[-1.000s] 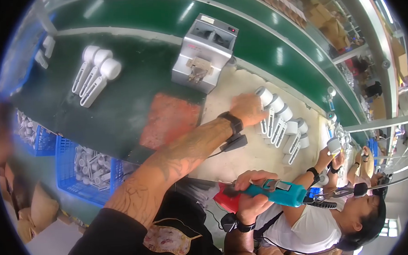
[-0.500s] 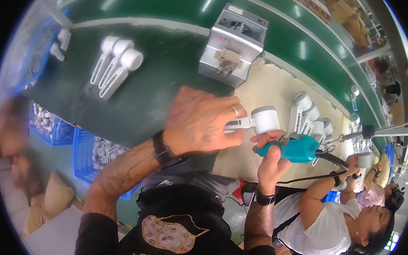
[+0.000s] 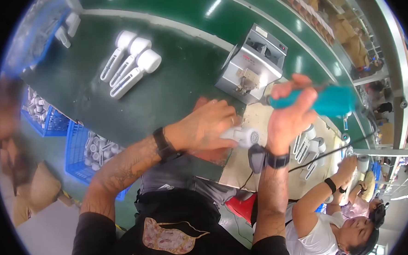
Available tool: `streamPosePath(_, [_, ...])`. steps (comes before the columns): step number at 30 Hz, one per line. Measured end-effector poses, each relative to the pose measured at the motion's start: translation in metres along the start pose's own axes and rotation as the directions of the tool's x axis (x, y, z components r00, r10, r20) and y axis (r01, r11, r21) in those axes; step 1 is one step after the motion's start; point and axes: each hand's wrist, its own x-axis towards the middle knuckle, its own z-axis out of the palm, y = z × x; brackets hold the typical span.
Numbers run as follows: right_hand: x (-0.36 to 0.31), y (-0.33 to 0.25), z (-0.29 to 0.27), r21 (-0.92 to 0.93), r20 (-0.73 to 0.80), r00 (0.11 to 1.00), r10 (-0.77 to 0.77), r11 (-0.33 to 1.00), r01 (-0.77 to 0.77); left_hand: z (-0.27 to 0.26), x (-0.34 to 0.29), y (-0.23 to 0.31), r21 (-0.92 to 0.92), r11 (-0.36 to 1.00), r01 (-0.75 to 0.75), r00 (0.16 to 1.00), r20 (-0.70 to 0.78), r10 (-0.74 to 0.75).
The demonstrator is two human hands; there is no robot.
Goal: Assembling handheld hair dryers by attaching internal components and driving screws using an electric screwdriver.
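My left hand [image 3: 201,127] is closed round the slim handle of a white handheld device [image 3: 246,137] with a round head. The head's perforated grey-white face is turned toward my right wrist. My right hand [image 3: 290,116] grips a teal electric screwdriver [image 3: 336,101], blurred by motion and lying nearly level. Its tip points left, close to the front of a silver screw feeder [image 3: 256,64]; whether it touches cannot be made out. Under my left hand lies a reddish-orange pad [image 3: 215,158], partly covered.
Three matching white devices [image 3: 129,69] lie side by side on the dark green mat [image 3: 177,55]. More devices [image 3: 308,145] are grouped at the right. Blue crates [image 3: 74,155] of grey-white parts stand at the left. A dark cord [image 3: 314,160] crosses near my right wrist; another person [image 3: 317,223] sits at the right.
My right hand has lifted the screwdriver up, away from the device, toward the screw feeder. My left hand has tilted the device so its perforated face shows. The whole view has shifted slightly.
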Motion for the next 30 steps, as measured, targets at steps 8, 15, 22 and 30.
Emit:
streamPosePath(8, [0.032,0.038,0.033,-0.162,0.121,0.992,0.029,0.987,-0.009,0.008,-0.011,-0.005,0.03,0.999,0.024,0.994,-0.106,-0.021])
streamPosePath(15, [0.029,0.045,0.035,-0.135,0.096,0.993,0.072,0.989,-0.059,0.004,-0.01,-0.002,0.025,0.999,0.022,0.992,-0.121,-0.019])
streamPosePath(22, [0.019,0.056,0.03,-0.134,0.16,0.986,0.05,0.991,-0.028,0.002,-0.009,0.002,-0.003,1.0,0.03,0.995,-0.094,-0.03])
streamPosePath(30, [0.015,0.029,0.025,-0.072,0.132,0.991,0.001,0.997,0.008,0.004,-0.009,-0.002,0.059,0.998,0.038,0.991,-0.133,-0.03])
